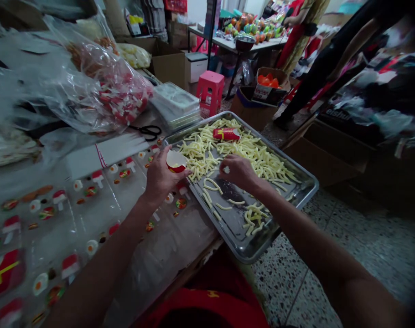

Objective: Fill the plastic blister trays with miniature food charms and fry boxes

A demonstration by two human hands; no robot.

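Observation:
My left hand [161, 176] is wrapped round a red and white fry carton [176, 161], its pale inside tipped toward me at the left edge of a metal tray [243, 250]. Over the tray, my right hand [241, 171] has its fingers curled together, with a small pale bit showing at the fingertips; what it holds is mostly hidden. Pale yellow toy-like fries [207, 150] lie heaped across the tray's far half, and a few loose ones are nearer me. A second red fry carton [226, 134] lies on its side on the heap.
Plastic sheeting [101, 205] with small food-shaped pieces covers the table to the left. Black scissors [149, 131], clear boxes [176, 102] and plastic bags [125, 95] sit beyond it. A pink stool [210, 89], cardboard boxes [255, 107] and a standing person [325, 59] are farther off.

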